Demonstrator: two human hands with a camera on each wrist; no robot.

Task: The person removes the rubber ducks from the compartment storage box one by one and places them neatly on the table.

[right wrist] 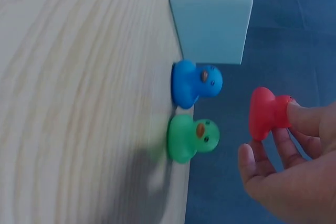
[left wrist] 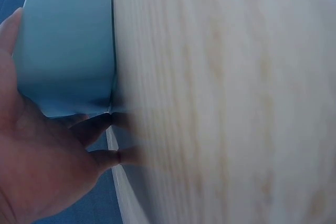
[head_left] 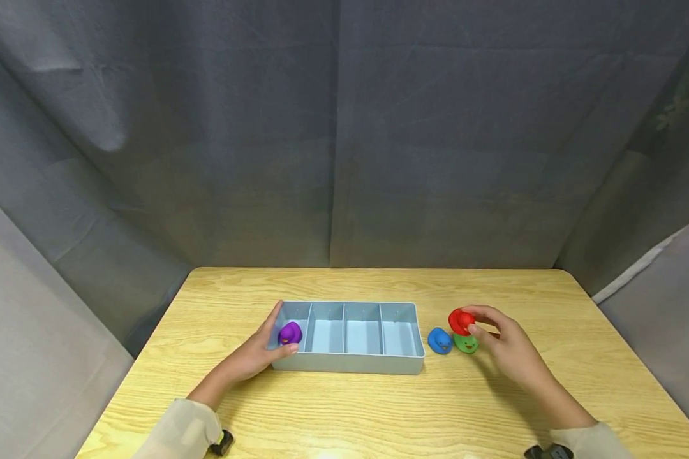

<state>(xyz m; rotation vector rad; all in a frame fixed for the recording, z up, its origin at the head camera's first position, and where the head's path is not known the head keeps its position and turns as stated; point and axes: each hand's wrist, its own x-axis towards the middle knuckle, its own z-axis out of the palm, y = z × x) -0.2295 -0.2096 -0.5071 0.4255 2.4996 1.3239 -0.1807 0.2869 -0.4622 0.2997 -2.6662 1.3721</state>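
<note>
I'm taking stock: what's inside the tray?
The tray holds a purple duck in its leftmost compartment; the other three show nothing inside. What lies beneath the duck is covered.

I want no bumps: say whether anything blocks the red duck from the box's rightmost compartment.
At table level, the blue duck and the box's end wall stand between. The right hand holds the red duck higher than the blue one, so only the wall should need clearing; nothing visible covers the compartment.
</note>
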